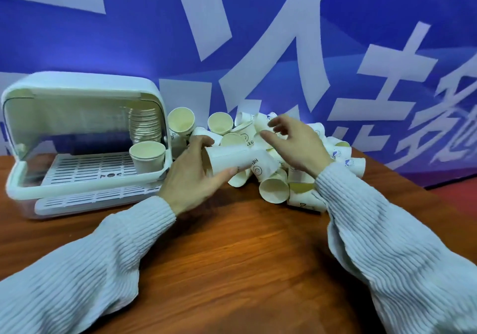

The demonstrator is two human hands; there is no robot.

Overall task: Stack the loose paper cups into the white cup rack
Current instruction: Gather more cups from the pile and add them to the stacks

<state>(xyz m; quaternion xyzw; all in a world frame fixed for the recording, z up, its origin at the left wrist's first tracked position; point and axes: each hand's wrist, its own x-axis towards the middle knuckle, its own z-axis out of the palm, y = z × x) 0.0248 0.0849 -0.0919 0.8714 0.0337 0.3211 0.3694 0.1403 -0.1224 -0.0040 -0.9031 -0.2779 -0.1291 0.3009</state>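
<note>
My left hand (192,176) grips a short nested stack of white paper cups (232,159), held on its side above the table. My right hand (296,145) hovers over the pile of loose paper cups (273,189) with its fingers spread and loosely bent, holding nothing. The white cup rack (85,178) stands at the left with its clear lid raised. Inside it a tall stack of cups (145,124) leans at the right end, and one upright cup (147,156) stands on the slotted tray in front of that stack.
The brown wooden table (232,243) carries everything. A blue banner with large white characters (284,49) stands right behind the pile and the rack. Both my arms wear pale ribbed sleeves. A red floor strip (459,196) shows past the table's right edge.
</note>
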